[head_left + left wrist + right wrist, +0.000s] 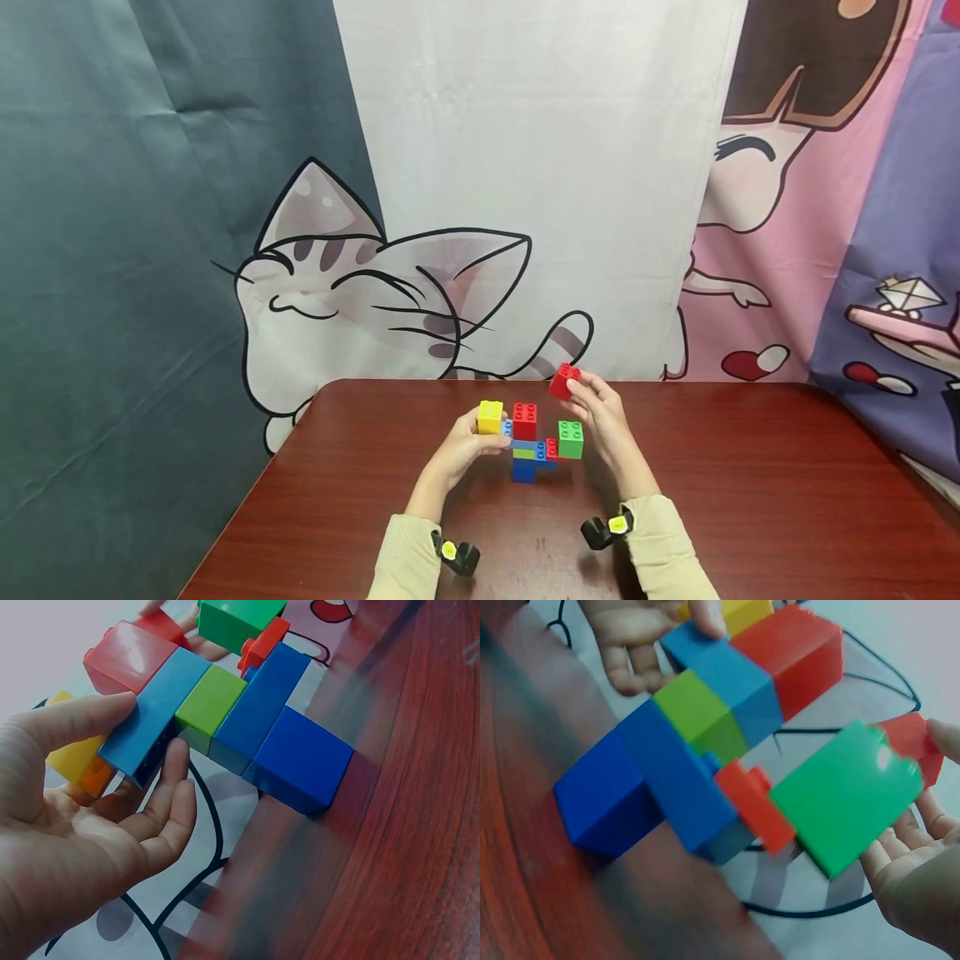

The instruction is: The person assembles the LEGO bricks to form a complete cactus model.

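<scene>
A stack of toy building bricks stands on the table, with a dark blue brick (523, 473) at its foot. Above it come a long blue brick (262, 712), a lime green brick (212, 709) and a lighter blue brick (169, 701). My left hand (459, 450) grips that lighter blue brick at its left end, thumb on its near side. A yellow brick (491, 419) and a red brick (525, 422) sit on top. On the right arm are a thin red brick (756, 806) and a green brick (847, 799). Behind it, my right hand (606, 421) pinches a separate red brick (564, 381), apart from the stack.
The brown wooden table (337, 500) extends to both sides. Behind its far edge hangs a printed curtain (540, 167) with a cartoon cat. Each wrist wears a small black camera, such as the left one (465, 560).
</scene>
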Demonstrator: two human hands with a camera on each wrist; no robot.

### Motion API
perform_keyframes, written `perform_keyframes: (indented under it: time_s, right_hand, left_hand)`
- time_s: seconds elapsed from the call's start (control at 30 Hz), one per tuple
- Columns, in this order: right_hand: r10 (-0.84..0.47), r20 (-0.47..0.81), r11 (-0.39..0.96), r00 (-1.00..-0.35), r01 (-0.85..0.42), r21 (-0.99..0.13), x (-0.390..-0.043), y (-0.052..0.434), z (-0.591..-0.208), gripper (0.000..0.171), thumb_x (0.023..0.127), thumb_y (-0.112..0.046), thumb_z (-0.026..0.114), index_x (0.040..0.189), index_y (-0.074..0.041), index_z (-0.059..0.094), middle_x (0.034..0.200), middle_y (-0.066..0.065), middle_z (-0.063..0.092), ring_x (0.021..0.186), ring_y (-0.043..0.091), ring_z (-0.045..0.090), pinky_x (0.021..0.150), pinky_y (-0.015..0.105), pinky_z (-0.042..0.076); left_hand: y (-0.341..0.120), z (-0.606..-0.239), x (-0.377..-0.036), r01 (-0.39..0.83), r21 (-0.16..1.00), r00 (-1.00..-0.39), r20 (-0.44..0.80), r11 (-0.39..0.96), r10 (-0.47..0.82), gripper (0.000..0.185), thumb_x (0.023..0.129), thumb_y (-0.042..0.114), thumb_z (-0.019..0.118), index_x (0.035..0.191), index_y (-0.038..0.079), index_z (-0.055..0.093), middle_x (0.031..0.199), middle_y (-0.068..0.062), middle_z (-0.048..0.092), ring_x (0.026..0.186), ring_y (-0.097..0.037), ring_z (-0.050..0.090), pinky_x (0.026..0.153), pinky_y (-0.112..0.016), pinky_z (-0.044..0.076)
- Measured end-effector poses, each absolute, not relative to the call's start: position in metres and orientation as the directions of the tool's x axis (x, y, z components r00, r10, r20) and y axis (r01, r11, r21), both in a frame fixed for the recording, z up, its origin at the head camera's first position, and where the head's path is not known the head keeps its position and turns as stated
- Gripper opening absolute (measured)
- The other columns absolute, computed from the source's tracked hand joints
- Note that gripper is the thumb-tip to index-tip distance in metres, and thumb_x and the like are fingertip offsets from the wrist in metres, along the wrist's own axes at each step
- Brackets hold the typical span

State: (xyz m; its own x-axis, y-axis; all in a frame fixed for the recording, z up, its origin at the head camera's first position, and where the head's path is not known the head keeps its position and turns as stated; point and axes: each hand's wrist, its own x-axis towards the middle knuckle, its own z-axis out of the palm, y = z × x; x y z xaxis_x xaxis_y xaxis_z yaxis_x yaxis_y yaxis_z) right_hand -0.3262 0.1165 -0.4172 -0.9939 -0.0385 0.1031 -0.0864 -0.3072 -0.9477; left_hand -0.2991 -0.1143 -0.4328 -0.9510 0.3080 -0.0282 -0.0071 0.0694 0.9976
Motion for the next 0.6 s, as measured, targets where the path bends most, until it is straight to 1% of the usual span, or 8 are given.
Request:
perform_keyframes:
  time_s: [0.1, 0.2, 0.37, 0.6]
  right_hand:
    - [-0.051, 0.138, -0.287, -0.989, -0.118, -0.951, -0.323, 0.115, -0.411, 0.031, 0.092, -0.017, 0.056, 0.12, -0.004, 0.048, 0.096, -0.01, 0.065, 0.088, 0.006, 0.066, 0.088, 0.028, 0.054]
    - [-0.059, 0.165, -0.279, -0.985, -0.143, -0.95, -0.319, 0.112, -0.405, 0.033, 0.092, -0.015, 0.055, 0.122, -0.002, 0.047, 0.097, -0.01, 0.063, 0.087, 0.005, 0.065, 0.086, 0.027, 0.055]
    - [-0.077, 0.206, -0.263, -0.976, -0.179, -0.948, -0.312, 0.108, -0.397, 0.038, 0.092, -0.011, 0.053, 0.127, 0.001, 0.044, 0.097, -0.01, 0.063, 0.088, 0.005, 0.064, 0.086, 0.027, 0.055]
    - [-0.101, 0.226, -0.251, -0.969, -0.195, -0.948, -0.308, 0.104, -0.392, 0.038, 0.093, -0.013, 0.053, 0.127, 0.0, 0.045, 0.1, -0.008, 0.061, 0.092, 0.006, 0.062, 0.087, 0.028, 0.055]
  left_hand:
    - [-0.113, -0.434, -0.299, -0.01, 0.998, -0.952, -0.03, 0.069, 0.305, 0.058, 0.082, 0.016, 0.069, 0.131, 0.0, 0.042, 0.121, -0.015, 0.054, 0.094, -0.014, 0.058, 0.086, -0.03, 0.054]
    - [-0.113, -0.434, -0.3, -0.008, 0.998, -0.952, -0.028, 0.066, 0.306, 0.058, 0.082, 0.016, 0.069, 0.131, 0.0, 0.042, 0.121, -0.015, 0.054, 0.096, -0.015, 0.058, 0.086, -0.03, 0.054]
    - [-0.113, -0.434, -0.3, -0.011, 0.998, -0.952, -0.031, 0.066, 0.305, 0.061, 0.081, 0.017, 0.07, 0.132, -0.001, 0.041, 0.121, -0.014, 0.055, 0.097, -0.015, 0.058, 0.087, -0.031, 0.054]
    - [-0.114, -0.433, -0.299, 0.001, 0.997, -0.953, -0.024, 0.082, 0.301, 0.058, 0.081, 0.015, 0.069, 0.131, 0.001, 0.042, 0.116, -0.012, 0.056, 0.094, -0.015, 0.059, 0.086, -0.033, 0.054]
